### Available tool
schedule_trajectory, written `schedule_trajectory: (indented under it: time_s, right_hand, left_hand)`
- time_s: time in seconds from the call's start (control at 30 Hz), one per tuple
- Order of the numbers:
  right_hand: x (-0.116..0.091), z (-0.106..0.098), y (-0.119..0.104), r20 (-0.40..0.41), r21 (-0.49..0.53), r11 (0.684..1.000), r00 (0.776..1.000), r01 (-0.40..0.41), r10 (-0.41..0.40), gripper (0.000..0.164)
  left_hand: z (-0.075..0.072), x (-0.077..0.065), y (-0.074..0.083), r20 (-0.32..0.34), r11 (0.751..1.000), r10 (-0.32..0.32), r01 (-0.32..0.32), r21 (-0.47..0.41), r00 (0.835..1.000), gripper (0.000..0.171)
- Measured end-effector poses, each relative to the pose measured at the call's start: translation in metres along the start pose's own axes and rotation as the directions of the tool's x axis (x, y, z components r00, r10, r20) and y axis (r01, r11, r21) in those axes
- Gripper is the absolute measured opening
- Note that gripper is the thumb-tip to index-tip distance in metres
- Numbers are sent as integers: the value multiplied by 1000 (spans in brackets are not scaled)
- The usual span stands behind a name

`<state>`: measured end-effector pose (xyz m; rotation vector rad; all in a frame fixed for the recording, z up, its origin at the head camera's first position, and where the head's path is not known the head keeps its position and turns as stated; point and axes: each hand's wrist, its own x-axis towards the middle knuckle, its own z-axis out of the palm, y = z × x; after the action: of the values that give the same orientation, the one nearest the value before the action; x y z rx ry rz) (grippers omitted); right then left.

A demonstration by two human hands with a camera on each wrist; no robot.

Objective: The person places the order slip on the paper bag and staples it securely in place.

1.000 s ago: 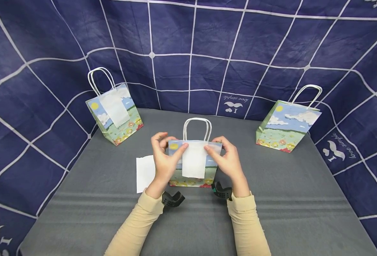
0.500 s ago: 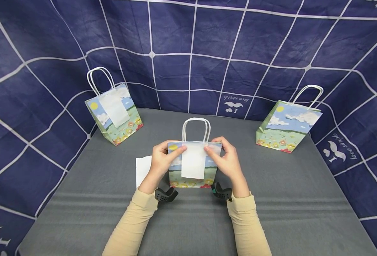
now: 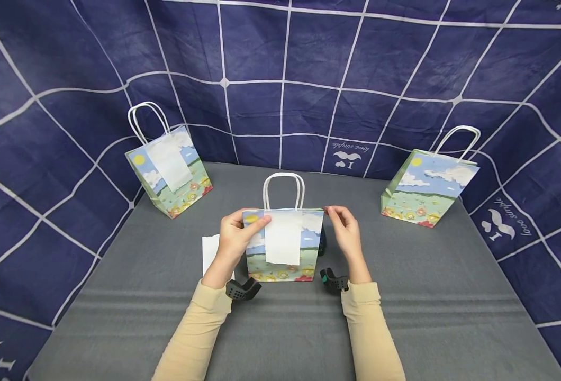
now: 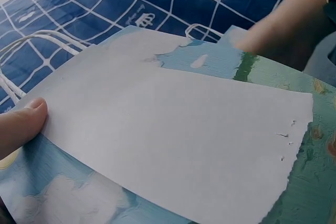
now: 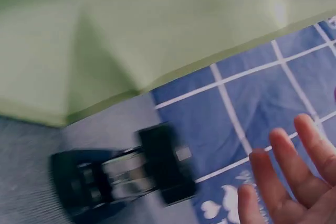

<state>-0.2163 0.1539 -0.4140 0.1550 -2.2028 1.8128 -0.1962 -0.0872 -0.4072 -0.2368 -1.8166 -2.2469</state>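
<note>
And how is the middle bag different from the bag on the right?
The middle bag has a white paper on its front; the right bag shows none. The left hand holds the middle bag, while no hand touches the right bag. Both have white handles and pictures of sky and flowers.

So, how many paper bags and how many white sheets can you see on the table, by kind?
Paper bags: 3 (left bag, middle bag, right bag)
White sheets: 3 (left bag's sheet, middle bag's sheet, loose sheet)
Total: 6
</note>
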Motion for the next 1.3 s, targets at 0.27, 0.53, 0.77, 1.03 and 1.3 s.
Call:
schedule_trajectory:
  time_s: [0.27,0.53,0.77,1.03,1.3]
  right_hand:
    - [0,6,31,40,-66,997,998,-50,53,31]
    - [8,6,84,152,-141,986,983,-84,106,48]
    - [8,5,95,281,-228,973,954,-35,100,58]
    - [5,3,85,298,-217,975,948,-44,110,58]
    - [-2,3,54,216,-36,999,975,-40,46,63]
  left_hand:
    - [1,0,-2,12,998,58,-58,0,998,23]
    - [1,-1,0,45,999,30,-29,-12,999,18]
    - [0,-1,0,67,999,32,-31,-16,997,16]
    - [2,-2,1,69,1000,5,-5,-3,998,17]
    - [5,-5,8,63,999,28,-31,39,998,18]
